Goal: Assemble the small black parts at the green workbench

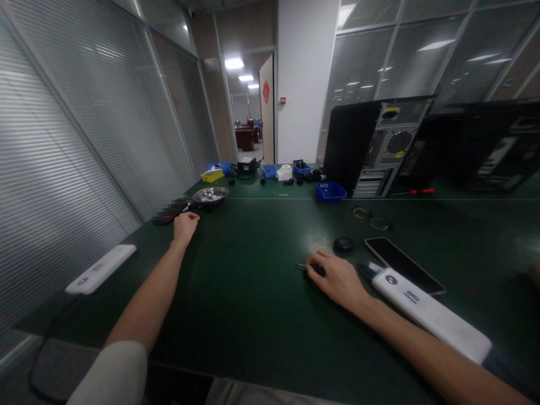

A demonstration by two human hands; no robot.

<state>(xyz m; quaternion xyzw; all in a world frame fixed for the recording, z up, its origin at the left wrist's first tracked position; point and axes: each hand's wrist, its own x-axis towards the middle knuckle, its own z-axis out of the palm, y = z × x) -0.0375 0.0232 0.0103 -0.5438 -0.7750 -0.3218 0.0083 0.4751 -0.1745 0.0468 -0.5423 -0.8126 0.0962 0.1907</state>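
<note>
My left hand (pixel 185 226) is at the far left of the table, its fingers pinched together. What they hold, if anything, is too small to make out. Just beyond it stands a shallow metal bowl (pixel 211 196), and a dark, partly blurred object (pixel 169 214) lies to its left. Closer to me on the right, my right hand (pixel 335 277) is closed around a small screwdriver (pixel 317 270). The screwdriver's thin metal shaft points left, and most of its dark handle is hidden by the fingers. A black computer mouse (pixel 343 244) sits just beyond this hand.
Right of my right hand lie a phone (pixel 403 264), a white power bank marked 18 (pixel 430 312) and glasses (pixel 372 218). Another white power bank (pixel 101 269) is at the left edge. Blue tray (pixel 331 192), computer tower (pixel 375 149) and red-handled tool (pixel 422 191) stand farther back.
</note>
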